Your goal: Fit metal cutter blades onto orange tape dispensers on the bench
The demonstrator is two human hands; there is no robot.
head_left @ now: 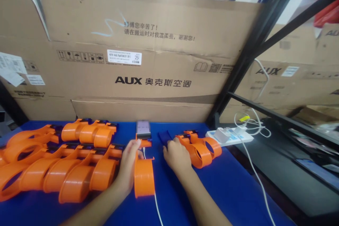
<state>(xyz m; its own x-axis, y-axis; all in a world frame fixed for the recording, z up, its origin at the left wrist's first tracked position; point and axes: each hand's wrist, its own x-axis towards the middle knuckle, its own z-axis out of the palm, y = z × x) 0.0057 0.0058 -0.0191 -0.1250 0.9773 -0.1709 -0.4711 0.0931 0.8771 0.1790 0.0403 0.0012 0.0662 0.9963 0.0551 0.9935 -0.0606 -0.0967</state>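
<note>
My left hand (129, 160) is closed round an orange plastic piece with a wide ring (144, 178) at its lower end. The upper end of that piece sits just below a small device with a lit screen (143, 128). A white cable (158, 206) passes behind the piece. My right hand (177, 154) is closed at a dark blue plastic piece (164, 136); its fingertips are partly hidden. Several similar orange ringed pieces (201, 153) lie right beside this hand. To the left, rows of more orange ringed pieces with dark ends (76, 180) cover the table.
A white power strip (233, 136) with plugs and cables lies at the table's right edge. Large cardboard boxes (159, 56) stand behind the blue table (169, 204). A black metal frame (243, 56) rises on the right, beside a dark surface (288, 176) holding a phone-like object.
</note>
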